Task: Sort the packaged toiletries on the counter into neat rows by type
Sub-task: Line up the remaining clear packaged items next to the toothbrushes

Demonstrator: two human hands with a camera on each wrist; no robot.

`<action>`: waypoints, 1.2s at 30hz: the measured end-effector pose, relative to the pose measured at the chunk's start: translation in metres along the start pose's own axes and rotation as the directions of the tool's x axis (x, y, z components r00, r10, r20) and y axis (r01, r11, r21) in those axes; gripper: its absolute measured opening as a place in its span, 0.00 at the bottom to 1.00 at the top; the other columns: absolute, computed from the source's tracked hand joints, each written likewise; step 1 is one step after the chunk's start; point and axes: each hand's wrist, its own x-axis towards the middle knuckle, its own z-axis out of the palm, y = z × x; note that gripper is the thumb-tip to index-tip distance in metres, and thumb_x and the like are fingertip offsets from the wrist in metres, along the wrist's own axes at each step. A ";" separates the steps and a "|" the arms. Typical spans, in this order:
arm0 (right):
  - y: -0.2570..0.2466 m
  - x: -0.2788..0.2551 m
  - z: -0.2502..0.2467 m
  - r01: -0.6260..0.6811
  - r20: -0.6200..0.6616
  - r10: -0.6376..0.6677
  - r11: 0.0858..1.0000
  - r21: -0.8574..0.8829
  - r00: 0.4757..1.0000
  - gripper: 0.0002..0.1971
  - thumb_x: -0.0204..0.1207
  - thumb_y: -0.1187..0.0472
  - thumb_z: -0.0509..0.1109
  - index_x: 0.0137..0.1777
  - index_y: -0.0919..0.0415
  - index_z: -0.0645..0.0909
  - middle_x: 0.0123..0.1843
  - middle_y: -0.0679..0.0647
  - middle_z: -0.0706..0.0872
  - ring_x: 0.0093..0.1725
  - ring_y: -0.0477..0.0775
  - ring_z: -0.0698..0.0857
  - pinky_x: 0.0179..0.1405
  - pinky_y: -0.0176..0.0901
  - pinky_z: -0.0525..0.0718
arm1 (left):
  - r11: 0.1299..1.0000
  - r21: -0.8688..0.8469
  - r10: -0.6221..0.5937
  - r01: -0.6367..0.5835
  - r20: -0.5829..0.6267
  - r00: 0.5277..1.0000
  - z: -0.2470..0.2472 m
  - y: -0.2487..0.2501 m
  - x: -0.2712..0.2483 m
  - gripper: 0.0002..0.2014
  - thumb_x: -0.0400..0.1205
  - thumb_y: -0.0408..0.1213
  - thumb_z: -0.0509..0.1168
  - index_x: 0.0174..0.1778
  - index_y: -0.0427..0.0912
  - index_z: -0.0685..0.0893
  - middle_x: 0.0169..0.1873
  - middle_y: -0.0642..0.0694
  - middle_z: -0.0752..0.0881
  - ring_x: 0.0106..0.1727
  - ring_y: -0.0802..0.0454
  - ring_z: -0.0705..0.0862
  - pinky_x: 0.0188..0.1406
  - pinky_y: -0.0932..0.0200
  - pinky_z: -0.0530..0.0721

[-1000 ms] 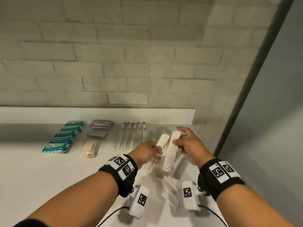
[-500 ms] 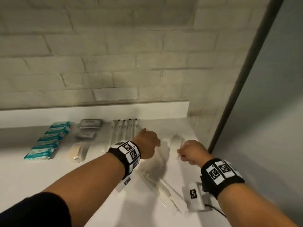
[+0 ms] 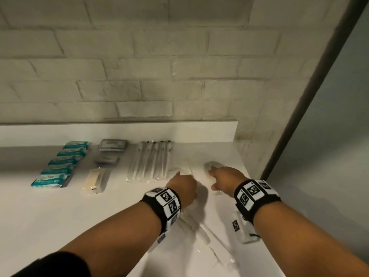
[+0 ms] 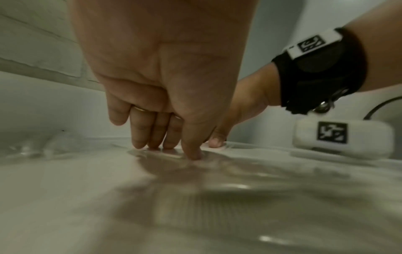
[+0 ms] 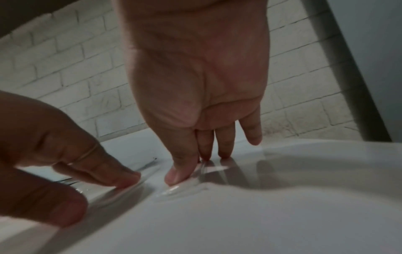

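I am seeing my left hand (image 3: 182,186) pressing straight fingertips (image 4: 152,144) down onto a clear, crinkly plastic packet (image 3: 184,167) lying flat on the glossy white counter (image 3: 60,216), just right of centre in the head view; what is inside the packet I cannot tell. My right hand (image 3: 224,176) is lying beside it with fingers extended and relaxed, its fingertips (image 5: 224,154) touching another transparent wrapper (image 5: 185,189) on the counter. Both hands are spread narrow and gripping nothing. Toward the centre left, sorted rows are sitting against the white backsplash: teal-and-white soft packs (image 3: 60,166) in a column, grey flat rectangular packets (image 3: 111,145), a beige bar in clear film (image 3: 95,179), and slim white sticks sealed in clear sleeves (image 3: 151,160). More clear-wrapped long items (image 3: 205,236) are lying loose in the lower middle, between my wrists.
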 end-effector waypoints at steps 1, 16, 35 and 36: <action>-0.003 0.002 -0.001 0.002 0.006 -0.002 1.000 0.022 1.000 0.36 0.79 0.55 0.70 0.84 0.56 0.58 0.81 0.58 0.68 0.76 0.62 0.72 0.74 0.51 0.73 | 1.000 -0.005 -0.001 0.001 -0.010 1.000 -0.002 -0.006 0.004 0.20 0.85 0.44 0.59 0.70 0.39 0.77 0.70 0.42 0.78 0.74 0.45 0.74 0.82 0.47 0.54; 0.002 0.044 -0.021 0.196 0.145 -0.193 0.981 -0.001 0.970 0.48 0.75 0.57 0.74 0.86 0.55 0.44 0.87 0.48 0.43 0.85 0.53 0.54 0.83 0.45 0.55 | 0.992 -0.104 0.068 -0.078 -0.092 0.993 0.000 -0.043 0.030 0.11 0.83 0.33 0.56 0.56 0.36 0.81 0.59 0.37 0.84 0.59 0.37 0.82 0.60 0.47 0.80; -0.044 -0.026 -0.017 0.207 -0.060 -0.198 0.940 0.270 0.978 0.20 0.69 0.42 0.76 0.55 0.53 0.83 0.55 0.49 0.86 0.51 0.53 0.86 0.43 0.42 0.83 | 0.982 -0.176 0.042 -0.064 -0.130 0.991 0.000 -0.042 0.030 0.10 0.83 0.36 0.60 0.54 0.42 0.86 0.53 0.43 0.87 0.55 0.43 0.84 0.56 0.50 0.82; -0.054 -0.041 -0.013 0.235 0.055 -0.255 0.941 0.244 0.965 0.17 0.68 0.40 0.76 0.50 0.50 0.83 0.49 0.46 0.87 0.47 0.50 0.86 0.38 0.39 0.81 | 0.983 -0.176 0.036 -0.057 -0.123 0.992 0.000 -0.042 0.031 0.11 0.83 0.36 0.60 0.55 0.40 0.86 0.55 0.42 0.87 0.56 0.42 0.84 0.57 0.50 0.82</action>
